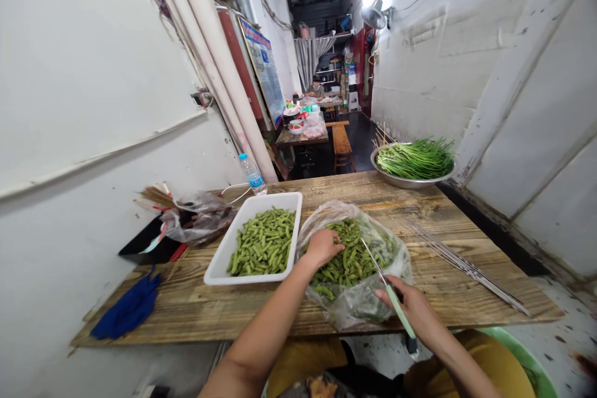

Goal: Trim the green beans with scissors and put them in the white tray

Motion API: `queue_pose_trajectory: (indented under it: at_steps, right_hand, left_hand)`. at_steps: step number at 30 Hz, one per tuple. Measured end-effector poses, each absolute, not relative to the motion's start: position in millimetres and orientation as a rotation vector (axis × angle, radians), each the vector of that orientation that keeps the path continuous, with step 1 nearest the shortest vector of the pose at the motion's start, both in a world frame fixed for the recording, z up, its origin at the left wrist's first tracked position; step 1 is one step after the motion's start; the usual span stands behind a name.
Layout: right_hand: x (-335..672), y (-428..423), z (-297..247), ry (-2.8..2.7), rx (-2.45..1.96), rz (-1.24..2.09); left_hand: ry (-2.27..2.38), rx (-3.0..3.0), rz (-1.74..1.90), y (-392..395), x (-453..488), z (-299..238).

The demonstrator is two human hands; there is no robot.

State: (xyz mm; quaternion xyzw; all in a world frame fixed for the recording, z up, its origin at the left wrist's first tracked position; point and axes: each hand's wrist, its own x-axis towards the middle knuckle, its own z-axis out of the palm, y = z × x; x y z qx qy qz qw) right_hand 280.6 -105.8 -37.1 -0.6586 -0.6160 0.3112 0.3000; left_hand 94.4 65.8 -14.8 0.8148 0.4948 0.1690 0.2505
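My left hand (325,247) reaches into a clear plastic bag (359,314) of green edamame pods (347,267). Its fingers are curled, with the tips closed on a pod at the top of the heap. In my right hand (416,305) is a pair of scissors (398,310) with pale green handles, held at the bag's right side. The slim blades point up and away over the pods. Left of the bag stands a white plastic tray (215,270) holding many more pods (265,242).
A metal bowl (413,183) of green stalks stands at the far right corner. Metal skewers (471,267) lie on the right. Leftward are a blue cloth (128,308), a black box (147,239) with sticks and a plastic bag, and a water bottle (253,175).
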Motion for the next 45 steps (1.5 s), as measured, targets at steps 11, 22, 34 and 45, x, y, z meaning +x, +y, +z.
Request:
queue_pose_trajectory:
  at_steps: [11,22,34,45]
  right_hand:
    - [282,-104,-47,-1.609,-1.757,0.850]
    - [282,-105,-53,-1.586,-1.675,0.858]
    - [272,-99,-27,-1.581,-1.727,0.766]
    - [262,-99,-19,-1.749,-1.809,0.438]
  left_hand:
    - [0.998,2.014,0.519,70,79,-7]
    - [1.380,2.279,0.297,72,103,-15]
    - [1.041,1.834,0.747,39,101,5]
    - [1.119,1.791,0.898,22,106,4]
